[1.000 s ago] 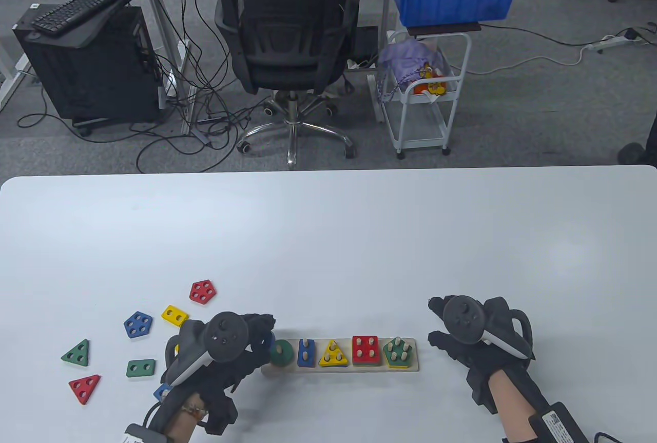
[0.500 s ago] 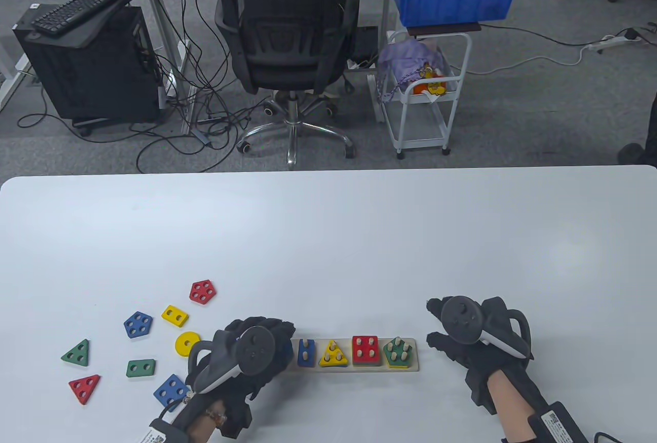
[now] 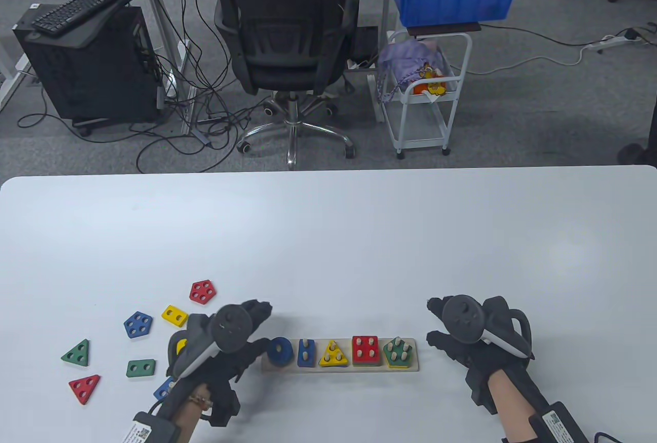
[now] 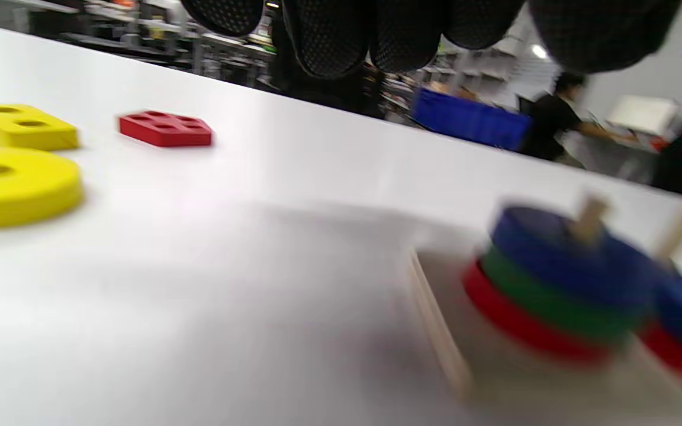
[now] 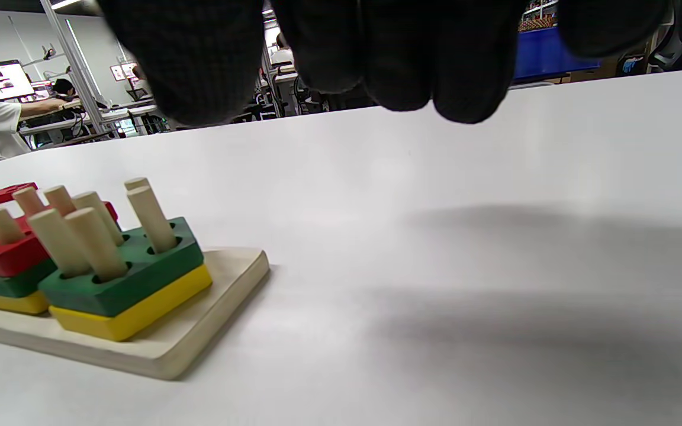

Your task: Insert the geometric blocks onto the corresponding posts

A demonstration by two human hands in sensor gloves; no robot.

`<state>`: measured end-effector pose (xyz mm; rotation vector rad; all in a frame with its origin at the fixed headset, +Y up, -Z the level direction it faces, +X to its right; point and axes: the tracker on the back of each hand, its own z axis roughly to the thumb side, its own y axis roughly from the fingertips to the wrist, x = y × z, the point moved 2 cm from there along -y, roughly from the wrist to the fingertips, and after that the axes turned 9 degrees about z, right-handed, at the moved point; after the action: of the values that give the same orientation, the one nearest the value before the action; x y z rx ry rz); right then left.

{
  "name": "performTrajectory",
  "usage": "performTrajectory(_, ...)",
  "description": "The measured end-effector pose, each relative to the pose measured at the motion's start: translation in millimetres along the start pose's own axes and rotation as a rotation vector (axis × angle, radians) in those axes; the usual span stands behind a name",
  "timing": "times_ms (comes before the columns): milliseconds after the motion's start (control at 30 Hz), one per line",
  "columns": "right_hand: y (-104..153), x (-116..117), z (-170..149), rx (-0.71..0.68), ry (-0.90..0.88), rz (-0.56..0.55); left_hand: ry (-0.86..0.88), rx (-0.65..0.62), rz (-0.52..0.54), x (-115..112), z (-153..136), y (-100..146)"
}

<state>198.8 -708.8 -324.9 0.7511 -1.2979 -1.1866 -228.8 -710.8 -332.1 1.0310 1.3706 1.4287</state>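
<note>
The wooden post board (image 3: 410, 365) lies near the table's front edge. A blue round block (image 3: 280, 350) tops its leftmost post, over green and red rounds in the left wrist view (image 4: 554, 278). Beside it stand a blue rectangle (image 3: 306, 352), yellow triangle (image 3: 334, 353), red square (image 3: 365, 349) and green pentagon (image 3: 399, 351). My left hand (image 3: 262, 327) is open and empty just left of the board. My right hand (image 3: 433, 321) is open and empty, resting right of the board.
Loose blocks lie left of my left hand: red pentagon (image 3: 202, 290), yellow rectangle (image 3: 175, 315), blue pentagon (image 3: 138, 324), green triangle (image 3: 77, 353), green block (image 3: 140, 368), red triangle (image 3: 85, 388). A yellow ring (image 4: 9, 186) and blue square (image 3: 164, 390) are partly hidden.
My left hand brought a blue round block over the leftmost post, left it on top of the green round, and drew back to the left. My right hand has not moved.
</note>
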Motion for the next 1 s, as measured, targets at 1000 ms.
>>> performTrajectory(1000, 0.0, -0.8, 0.3, -0.02, -0.054, 0.016, -0.574, 0.461, -0.183, -28.1, -66.0, -117.6)
